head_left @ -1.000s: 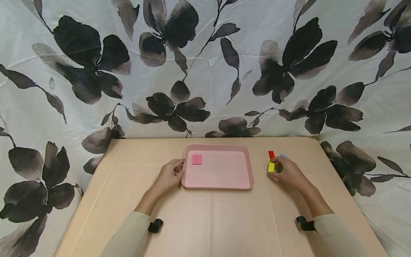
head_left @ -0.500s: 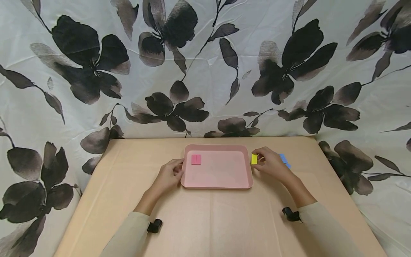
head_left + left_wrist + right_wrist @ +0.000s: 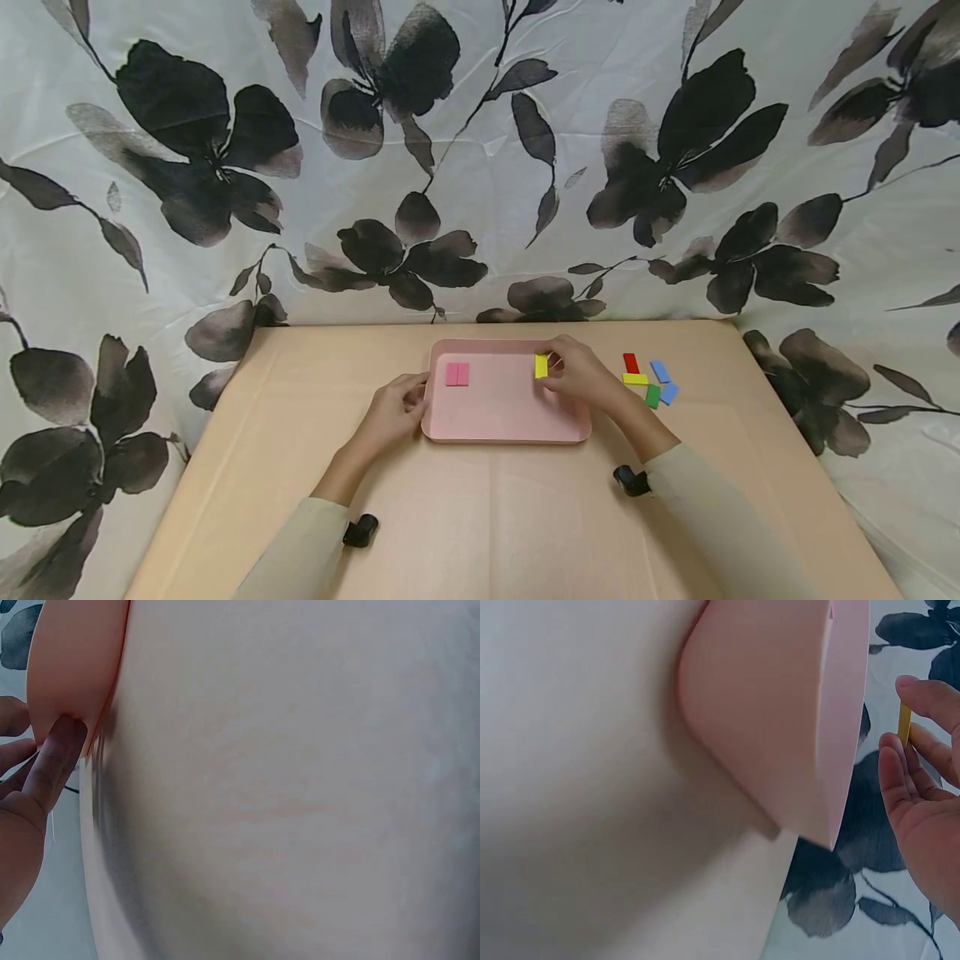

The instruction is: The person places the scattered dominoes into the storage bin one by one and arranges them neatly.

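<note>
A pink tray (image 3: 510, 417) with a low raised rim lies on the table, and two pink rectangular tiles (image 3: 457, 374) sit side by side in its upper left part. At the tray's left edge, my left hand (image 3: 393, 412) grips the rim; the left wrist view has the thumb of that hand (image 3: 34, 780) against the outer wall. Over the tray's upper right part, my right hand (image 3: 581, 375) pinches a yellow rectangular tile (image 3: 541, 366) between thumb and fingers. From the right wrist view, this thin yellow tile (image 3: 904, 724) appears edge-on above the tray's rim.
Right of the tray lies a loose group: a red tile (image 3: 631, 363), a yellow tile (image 3: 634, 379), a green tile (image 3: 653, 396) and two blue tiles (image 3: 660, 372). Behind the table (image 3: 450, 517) hangs a white cloth (image 3: 480, 167) with dark flowers.
My right hand has picked up the yellow tile from the group at the right and carried it left over the tray. My left hand stays at the tray's edge.
</note>
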The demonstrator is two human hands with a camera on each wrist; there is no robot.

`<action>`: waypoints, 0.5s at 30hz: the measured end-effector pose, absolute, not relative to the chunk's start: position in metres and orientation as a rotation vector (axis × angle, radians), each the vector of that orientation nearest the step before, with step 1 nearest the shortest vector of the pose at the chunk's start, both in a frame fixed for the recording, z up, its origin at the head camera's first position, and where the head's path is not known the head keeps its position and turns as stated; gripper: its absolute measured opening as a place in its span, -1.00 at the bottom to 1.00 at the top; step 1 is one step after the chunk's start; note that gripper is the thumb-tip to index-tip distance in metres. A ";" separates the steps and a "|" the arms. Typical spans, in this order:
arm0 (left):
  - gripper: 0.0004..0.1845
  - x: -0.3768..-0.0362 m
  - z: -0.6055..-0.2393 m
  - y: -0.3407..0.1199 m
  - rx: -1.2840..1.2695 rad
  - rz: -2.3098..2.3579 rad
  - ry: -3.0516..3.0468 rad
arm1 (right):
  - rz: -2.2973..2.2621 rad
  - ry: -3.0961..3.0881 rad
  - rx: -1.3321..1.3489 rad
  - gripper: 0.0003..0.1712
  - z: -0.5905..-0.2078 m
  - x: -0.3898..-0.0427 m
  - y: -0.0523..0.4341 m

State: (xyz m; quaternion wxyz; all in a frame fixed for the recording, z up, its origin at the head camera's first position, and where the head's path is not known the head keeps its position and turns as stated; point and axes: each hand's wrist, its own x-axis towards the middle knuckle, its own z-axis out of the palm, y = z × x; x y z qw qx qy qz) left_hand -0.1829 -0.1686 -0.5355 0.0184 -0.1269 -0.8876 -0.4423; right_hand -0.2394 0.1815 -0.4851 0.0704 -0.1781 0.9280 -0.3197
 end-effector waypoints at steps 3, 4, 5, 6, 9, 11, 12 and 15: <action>-0.46 -0.183 -0.535 -0.168 -0.388 -1.377 -2.754 | -0.990 2.768 -0.545 -0.41 -0.486 -0.245 0.172; -0.46 -0.183 -0.536 -0.168 -0.388 -1.375 -2.751 | -0.998 2.761 -0.555 -0.40 -0.487 -0.247 0.169; -0.46 -0.183 -0.536 -0.168 -0.388 -1.374 -2.751 | -1.007 2.755 -0.565 -0.40 -0.487 -0.248 0.166; -0.46 -0.183 -0.536 -0.168 -0.384 -1.374 -2.752 | -1.009 2.754 -0.579 -0.41 -0.487 -0.250 0.163; -0.46 -0.184 -0.537 -0.168 -0.385 -1.371 -2.749 | -0.963 2.778 -0.621 -0.42 -0.489 -0.255 0.155; -0.46 -0.184 -0.537 -0.167 -0.387 -1.368 -2.751 | -0.939 2.780 -0.639 -0.43 -0.489 -0.258 0.149; -0.46 -0.185 -0.537 -0.167 -0.386 -1.367 -2.751 | -0.931 2.774 -0.645 -0.43 -0.490 -0.259 0.146; -0.46 -0.185 -0.537 -0.166 -0.385 -1.370 -2.752 | -0.954 2.726 -0.648 -0.45 -0.491 -0.262 0.138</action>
